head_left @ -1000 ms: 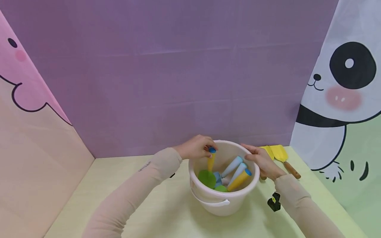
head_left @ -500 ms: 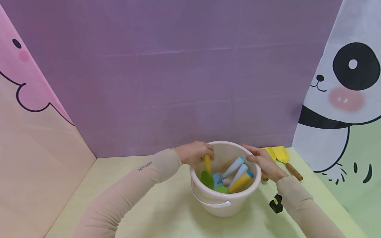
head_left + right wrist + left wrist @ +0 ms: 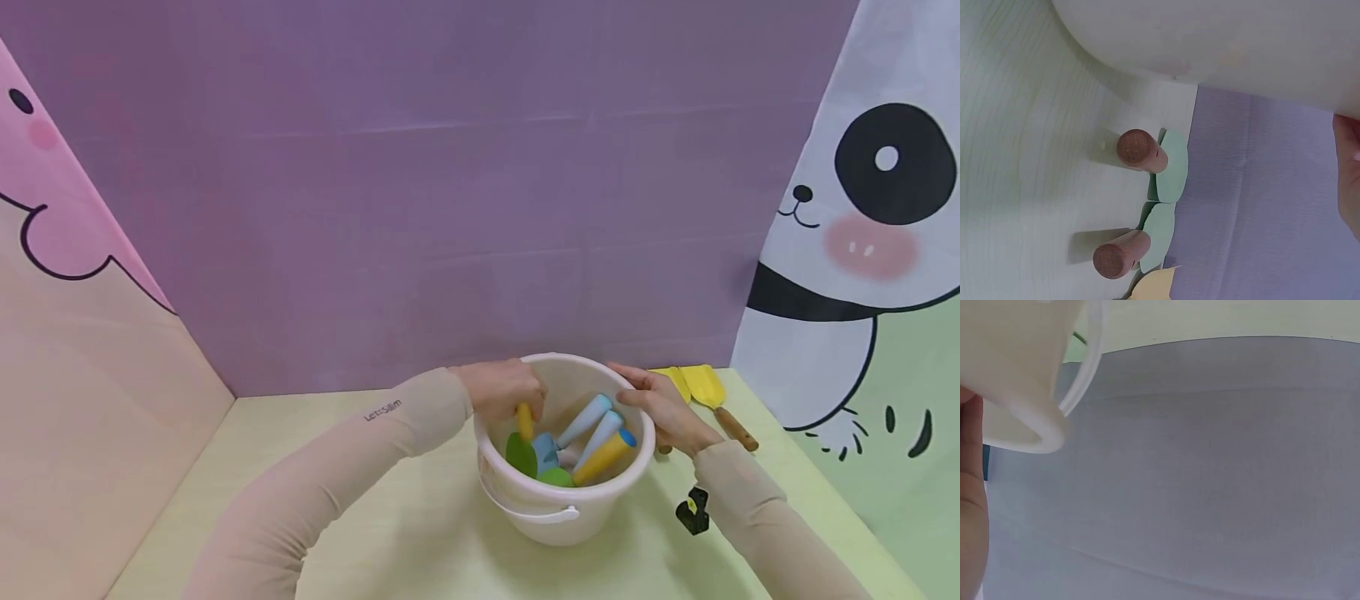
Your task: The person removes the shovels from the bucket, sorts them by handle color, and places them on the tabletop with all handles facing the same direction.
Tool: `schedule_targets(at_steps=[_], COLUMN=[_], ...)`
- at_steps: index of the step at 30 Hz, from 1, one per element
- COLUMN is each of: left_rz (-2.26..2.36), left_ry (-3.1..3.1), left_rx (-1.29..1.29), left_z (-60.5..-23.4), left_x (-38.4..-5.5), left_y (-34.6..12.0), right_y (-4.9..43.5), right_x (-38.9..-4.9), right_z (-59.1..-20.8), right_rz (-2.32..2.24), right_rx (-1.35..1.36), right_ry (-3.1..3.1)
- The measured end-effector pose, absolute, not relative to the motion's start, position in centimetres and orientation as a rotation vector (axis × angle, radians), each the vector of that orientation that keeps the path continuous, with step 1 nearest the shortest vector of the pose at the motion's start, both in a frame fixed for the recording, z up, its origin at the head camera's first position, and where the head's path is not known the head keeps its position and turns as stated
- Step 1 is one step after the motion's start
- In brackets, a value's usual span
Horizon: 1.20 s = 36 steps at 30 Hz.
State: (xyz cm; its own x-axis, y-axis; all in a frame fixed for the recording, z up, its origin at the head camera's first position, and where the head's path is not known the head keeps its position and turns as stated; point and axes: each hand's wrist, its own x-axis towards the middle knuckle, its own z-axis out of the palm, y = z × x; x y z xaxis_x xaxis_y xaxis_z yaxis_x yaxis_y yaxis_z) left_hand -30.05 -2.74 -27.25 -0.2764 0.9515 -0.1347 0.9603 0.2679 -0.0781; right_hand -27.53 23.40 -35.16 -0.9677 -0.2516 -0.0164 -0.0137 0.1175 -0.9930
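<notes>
We see the white bucket point(image 3: 596, 510) on the worktop point(image 3: 375, 508), low and right of centre. The left hand point(image 3: 501, 388) is closed round the yellow handle of a green shovel point(image 3: 522, 456) inside it; the right hand point(image 3: 667, 410) curls over the rim, partly covering yellow spades point(image 3: 705, 385) at right. Pale-blue handles point(image 3: 585, 420) and another yellow handle point(image 3: 605, 458) crowd the bucket beside the shovel.

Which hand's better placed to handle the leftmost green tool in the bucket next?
Likely left: the left hand grips that green tool by its yellow handle, while the right hand holds the bucket's rim.
</notes>
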Motion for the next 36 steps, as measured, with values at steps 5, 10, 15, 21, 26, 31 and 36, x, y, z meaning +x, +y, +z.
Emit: schedule_targets(at_steps=[5, 10, 15, 21, 26, 31, 36], left_rz=[-0.203, -0.190, -0.136, -0.063, 0.143, 0.360, 0.534], left_ry=[2.479, 2.542, 2.583, 2.628, 2.670, 2.690, 2.675], left_rx=[1.815, 1.721, 1.651, 1.593, 1.558, 1.556, 1.529], left_z=[-27.4, -27.0, -25.9, -25.0, -24.7, -25.1, -25.6], left_x=[-29.8, -29.7, -30.0, -30.0, -29.8, -29.6, -29.2], left_y=[-3.0, -3.7, -4.1, -5.5, -7.1, -8.5, -9.7], right_y=[23.3, 23.3, 23.4, 22.9, 22.5, 22.5, 22.7], right_x=[-27.4, -27.3, -27.5, -27.7, -28.0, -28.1, -28.1], right_z=[-35.3, -35.2, -35.2, -35.3, -35.2, -35.3, -35.3], right_rz=[-1.962, -1.961, -1.963, -1.955, -1.933, -1.934, -1.946], right_rx=[-0.257, -0.255, -0.252, -0.239, -0.233, -0.222, -0.209], right_ry=[2.201, 2.190, 2.187, 2.192, 2.222, 2.219, 2.198])
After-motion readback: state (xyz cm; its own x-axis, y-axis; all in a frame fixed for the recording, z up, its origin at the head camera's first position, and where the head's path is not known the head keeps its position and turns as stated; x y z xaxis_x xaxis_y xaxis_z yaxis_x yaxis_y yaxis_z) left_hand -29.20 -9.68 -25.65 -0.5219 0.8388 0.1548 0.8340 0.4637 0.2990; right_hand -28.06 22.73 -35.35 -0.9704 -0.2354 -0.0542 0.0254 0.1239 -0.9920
